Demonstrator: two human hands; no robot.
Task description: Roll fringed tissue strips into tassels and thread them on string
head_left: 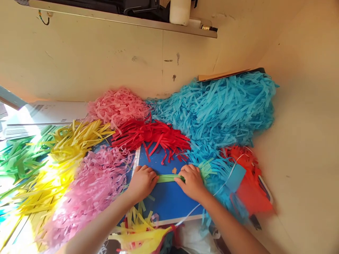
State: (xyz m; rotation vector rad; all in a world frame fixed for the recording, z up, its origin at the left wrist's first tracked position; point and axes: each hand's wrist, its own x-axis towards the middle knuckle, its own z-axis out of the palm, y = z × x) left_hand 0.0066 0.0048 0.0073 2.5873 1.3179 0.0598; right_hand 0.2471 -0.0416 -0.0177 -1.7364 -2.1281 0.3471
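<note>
Under my wrists lies a flat, smooth blue tabletop [169, 208] with a pale, straight edge. Beyond it, to the right, slumps a shaggy heap of sky-blue fringe [225, 109], thin and papery; to the left spread long yellow strips [63, 155] and a crinkled lilac pile [100, 180]. Ahead fans a flatter red fringe [153, 135]. My left hand [143, 180] and right hand [192, 180] sit apart, each pinched on the light-green strip [166, 178], a narrow, creased band stretched between them over the blue

left hand [143, 180] and right hand [191, 180] hide parts of the green strip [166, 178], top edge slices the white container [180, 12]
</note>
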